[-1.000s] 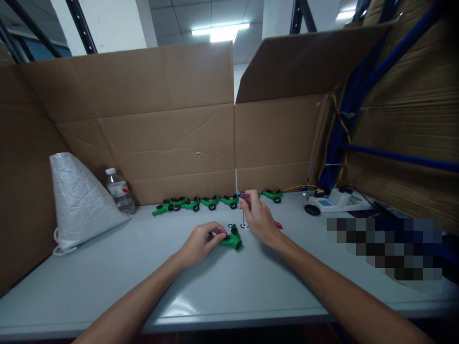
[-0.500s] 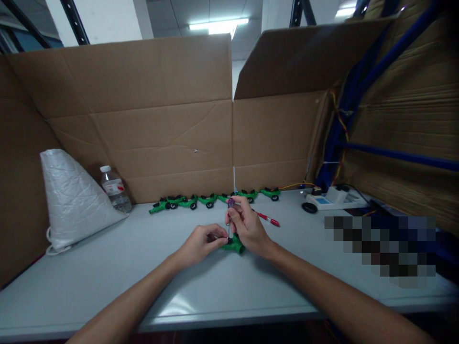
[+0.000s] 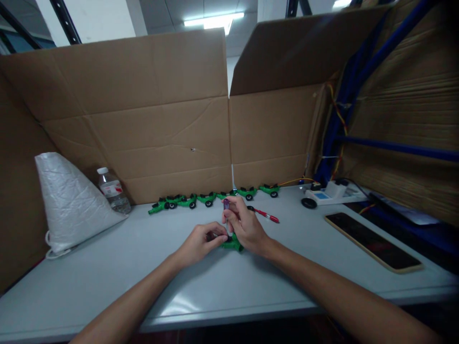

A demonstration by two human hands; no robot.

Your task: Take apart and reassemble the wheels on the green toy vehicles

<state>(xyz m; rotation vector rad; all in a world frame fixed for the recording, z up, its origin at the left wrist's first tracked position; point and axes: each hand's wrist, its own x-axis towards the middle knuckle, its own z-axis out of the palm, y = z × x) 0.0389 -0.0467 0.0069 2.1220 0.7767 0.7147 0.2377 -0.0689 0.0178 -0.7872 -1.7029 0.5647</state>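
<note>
A small green toy vehicle [image 3: 232, 244] lies on the grey table [image 3: 107, 267] in front of me. My left hand [image 3: 199, 244] is closed on its left end, fingers pinched at a black wheel. My right hand [image 3: 244, 224] grips a small screwdriver with a purple handle [image 3: 226, 204], held upright with its tip down on the toy. A row of several finished green toy vehicles [image 3: 208, 198] stands along the cardboard wall behind.
A red pen [image 3: 267, 216] lies right of my hands. A white bag [image 3: 66, 203] and water bottle [image 3: 112, 190] stand at the left. A phone [image 3: 373, 241] and a small white device [image 3: 328, 192] lie at the right. Cardboard walls [image 3: 161, 124] enclose the table.
My right hand brought the screwdriver from above the loose parts down and left onto the green toy. My left hand kept its hold. The view shifted slightly.
</note>
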